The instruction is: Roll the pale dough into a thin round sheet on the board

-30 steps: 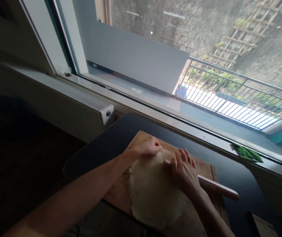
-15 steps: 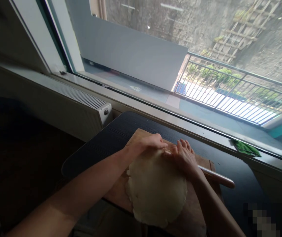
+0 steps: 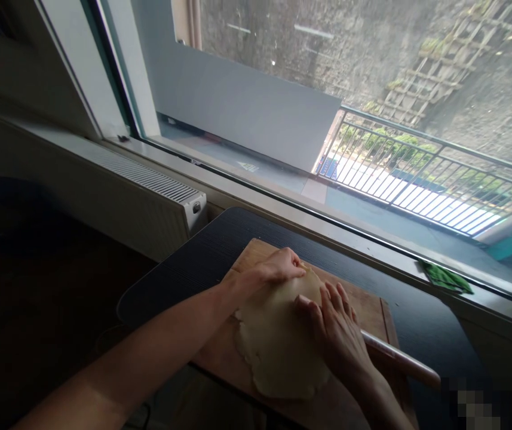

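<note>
A thin, pale sheet of rolled-out dough (image 3: 282,352) with a ragged edge lies across a wooden board (image 3: 367,304). At its far edge my left hand (image 3: 282,264) is closed, its fingers pinching the dough. My right hand (image 3: 339,322) lies flat over a rolling pin (image 3: 401,358), fingers stretched out and palm down on it. The pin crosses the right part of the dough, and its right end sticks out past the board. My right hand hides the pin's middle and some of the dough.
The board rests on a dark table (image 3: 184,263) with rounded corners. Behind the table runs a window sill, where a green cloth (image 3: 446,278) lies at the right. A white radiator (image 3: 161,185) stands at the left below the window. Outside is a balcony railing (image 3: 394,173).
My right hand and the rolling pin have moved toward me over the dough. The dough's far edge now shows between my hands. My left hand stays at that edge.
</note>
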`<state>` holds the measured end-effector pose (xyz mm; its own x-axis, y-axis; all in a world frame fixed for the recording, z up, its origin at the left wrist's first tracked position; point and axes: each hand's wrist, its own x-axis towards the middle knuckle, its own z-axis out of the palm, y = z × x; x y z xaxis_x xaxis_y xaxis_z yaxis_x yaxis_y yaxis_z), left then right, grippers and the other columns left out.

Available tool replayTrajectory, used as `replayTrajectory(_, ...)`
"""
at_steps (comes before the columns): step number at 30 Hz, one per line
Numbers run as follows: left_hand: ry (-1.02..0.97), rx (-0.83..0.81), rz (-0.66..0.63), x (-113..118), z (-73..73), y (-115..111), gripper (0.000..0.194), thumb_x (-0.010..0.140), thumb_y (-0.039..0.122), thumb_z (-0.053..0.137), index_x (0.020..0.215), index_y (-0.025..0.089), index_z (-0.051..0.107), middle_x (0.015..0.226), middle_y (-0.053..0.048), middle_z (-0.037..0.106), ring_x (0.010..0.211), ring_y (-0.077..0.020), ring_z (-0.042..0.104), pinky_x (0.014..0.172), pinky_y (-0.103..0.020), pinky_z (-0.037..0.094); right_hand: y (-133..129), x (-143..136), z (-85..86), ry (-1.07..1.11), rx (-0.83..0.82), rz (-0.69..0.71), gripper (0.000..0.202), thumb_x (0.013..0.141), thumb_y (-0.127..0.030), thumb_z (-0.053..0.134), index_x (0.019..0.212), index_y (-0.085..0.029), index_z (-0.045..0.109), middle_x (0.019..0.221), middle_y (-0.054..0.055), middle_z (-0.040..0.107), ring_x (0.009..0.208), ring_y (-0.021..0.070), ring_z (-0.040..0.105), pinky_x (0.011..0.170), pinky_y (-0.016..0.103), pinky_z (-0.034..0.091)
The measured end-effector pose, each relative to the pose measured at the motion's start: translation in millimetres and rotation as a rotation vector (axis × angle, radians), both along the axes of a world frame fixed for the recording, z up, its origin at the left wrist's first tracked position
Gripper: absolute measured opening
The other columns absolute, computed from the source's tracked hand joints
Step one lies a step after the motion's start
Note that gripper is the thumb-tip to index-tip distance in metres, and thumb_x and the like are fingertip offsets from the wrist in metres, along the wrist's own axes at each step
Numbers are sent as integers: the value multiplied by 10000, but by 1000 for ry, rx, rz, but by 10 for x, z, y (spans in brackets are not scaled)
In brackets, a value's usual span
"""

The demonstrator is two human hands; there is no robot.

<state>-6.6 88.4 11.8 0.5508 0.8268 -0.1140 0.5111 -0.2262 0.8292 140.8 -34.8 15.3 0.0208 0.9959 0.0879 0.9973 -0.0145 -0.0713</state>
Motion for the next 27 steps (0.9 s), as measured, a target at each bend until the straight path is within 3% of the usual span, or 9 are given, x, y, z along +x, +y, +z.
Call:
replayTrajectory(4,3,64,41,-99,-6,39,232,658,373,572,592,152,586,544,24,487,523,-93,398,483,-221,284,218,-2,14,15,33,-120,605,905,-492,162,1310,-111,401,1417,128,303,1341,283,145,1029,474,218)
replayTrajectory(10,41,-26,3,-179,85,51,230,644,366,581,556,155,558,499,33,450,496,-90,370,459,-235,237,-282,-29,-155,-28,94,125,602,900,-488,225,1395,-147,260,1455,64,245,1361,209,76,1080,397,140)
replayTrajectory(16,104,-46,30,10,149,102,208,609,330,646,640,126,617,583,-9,564,597,-131,468,517,-236,300,208,118,-1,22,-26,-98,564,918,-475,138,1288,-165,430,1413,105,317,1343,267,139,1031,489,189)
replayTrajectory(19,37,8,76,-77,58,1,182,660,311,606,672,132,633,624,-17,583,623,-132,487,539,-229,316,28,86,-28,7,-14,10,541,917,-475,162,1305,-192,411,1431,79,294,1353,240,108,1048,454,182)
replayTrajectory(22,-22,83,108,-188,-17,-93,221,712,340,551,698,139,642,652,-20,584,631,-134,496,558,-235,327,-204,36,-95,-23,36,127,595,910,-493,193,1386,-146,280,1457,73,241,1362,199,55,1081,399,140)
replayTrajectory(25,36,37,77,-147,54,-72,233,686,350,570,683,127,638,613,-19,564,600,-137,484,538,-245,322,-52,47,-53,-30,57,-3,603,913,-495,164,1340,-120,366,1445,106,258,1358,243,64,1073,455,122)
replayTrajectory(27,112,-51,39,-66,148,-33,224,637,341,612,649,118,632,573,-18,552,571,-140,474,508,-252,307,91,77,-3,-4,-12,-68,597,912,-499,144,1299,-144,428,1433,112,283,1353,266,96,1051,490,156)
